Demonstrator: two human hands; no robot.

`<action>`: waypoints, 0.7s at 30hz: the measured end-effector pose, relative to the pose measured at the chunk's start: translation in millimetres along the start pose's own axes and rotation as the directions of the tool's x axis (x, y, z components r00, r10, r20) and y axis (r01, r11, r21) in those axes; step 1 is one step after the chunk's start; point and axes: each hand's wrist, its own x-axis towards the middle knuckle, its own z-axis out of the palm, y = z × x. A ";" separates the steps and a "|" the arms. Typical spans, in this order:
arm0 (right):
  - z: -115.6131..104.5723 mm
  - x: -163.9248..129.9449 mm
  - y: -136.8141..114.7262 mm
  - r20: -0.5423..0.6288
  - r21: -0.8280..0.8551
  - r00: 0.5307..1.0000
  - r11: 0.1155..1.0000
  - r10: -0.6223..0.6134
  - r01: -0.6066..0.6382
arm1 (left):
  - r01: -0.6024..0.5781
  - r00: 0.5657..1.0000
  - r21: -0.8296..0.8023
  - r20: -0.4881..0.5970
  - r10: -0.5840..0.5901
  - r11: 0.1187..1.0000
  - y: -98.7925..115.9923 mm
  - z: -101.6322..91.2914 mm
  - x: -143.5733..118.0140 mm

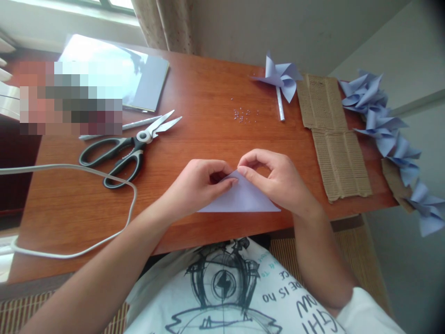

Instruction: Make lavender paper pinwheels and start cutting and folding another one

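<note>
A sheet of pale violet paper (243,197), folded into a triangle, lies near the table's front edge with its long side toward me. My left hand (205,183) pinches it close to the top corner, thumb in front. At that same corner, my right hand (273,174) holds the paper between thumb and fingertips. The fingers of both hands are closed and nearly touch each other. Part of the triangle's left side is hidden under my left hand.
Open scissors (139,141) and a rolled paper stick (139,123) lie left, near a white cable (134,199) and a shiny flat panel (149,83). Tiny beads (243,115) are scattered mid-table. A paper pinwheel (278,76), corrugated cardboard (339,139) and several more pinwheels (378,120) occupy the right.
</note>
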 end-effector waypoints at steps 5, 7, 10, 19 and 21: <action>-1.2 -0.8 -0.7 0.038 0.009 0.999 1.000 -0.006 0.006 | -0.003 1.000 0.020 -0.016 0.003 1.000 0.1 1.9 -0.4; -0.9 -0.9 -1.1 0.022 -0.011 1.000 1.000 -0.010 0.010 | -0.003 1.000 0.027 -0.016 0.003 1.000 -0.6 2.1 -0.1; 0.3 1.5 2.0 -0.004 -0.016 1.000 1.000 0.001 -0.001 | -0.023 1.000 0.046 -0.007 0.023 0.999 -1.6 -0.4 0.4; 7.4 53.4 45.9 -0.047 0.043 0.998 0.998 0.052 -0.050 | -0.139 0.873 0.761 -0.208 0.441 0.634 9.9 13.3 -10.0; 9.4 65.0 51.2 -0.057 0.005 0.998 1.000 0.030 -0.029 | -0.210 0.898 0.831 -0.044 0.437 0.515 11.8 27.1 -12.2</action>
